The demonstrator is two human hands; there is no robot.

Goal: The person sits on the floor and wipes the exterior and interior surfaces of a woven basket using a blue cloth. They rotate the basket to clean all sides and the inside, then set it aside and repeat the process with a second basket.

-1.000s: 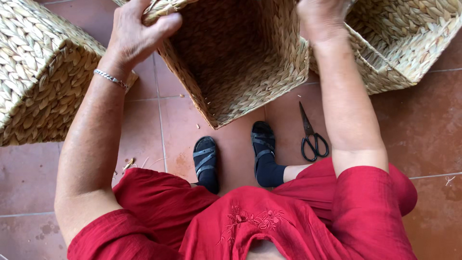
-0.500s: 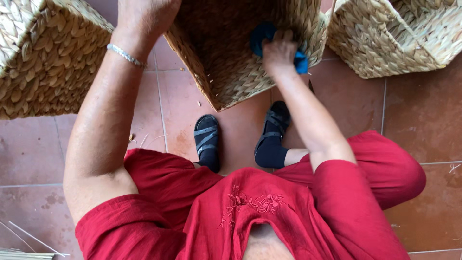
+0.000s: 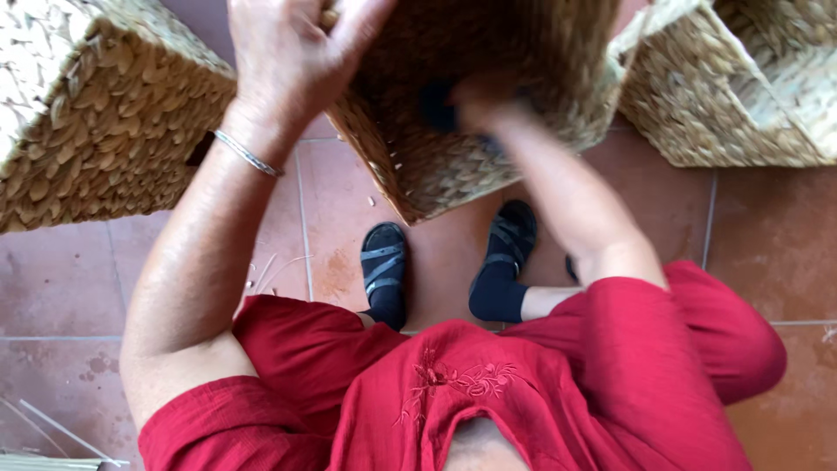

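Note:
A woven straw basket [image 3: 453,166] is tilted over my feet. My left hand [image 3: 296,52], with a thin silver bracelet on the wrist, grips its rim at the top. My right hand [image 3: 488,96] is blurred by motion against the basket's side and holds a dark blue object [image 3: 436,106], whose kind I cannot make out. I wear a red top and dark sandals [image 3: 384,270] over dark socks.
A second woven basket [image 3: 105,131] stands at the left and a third woven basket [image 3: 732,87] at the upper right, both on reddish floor tiles [image 3: 767,235]. Loose straw strands [image 3: 52,427] lie at the bottom left.
My right hand came down from the basket's rim, took up the blue object and now moves it against the basket's side. The view shifted, and the scissors on the floor are hidden.

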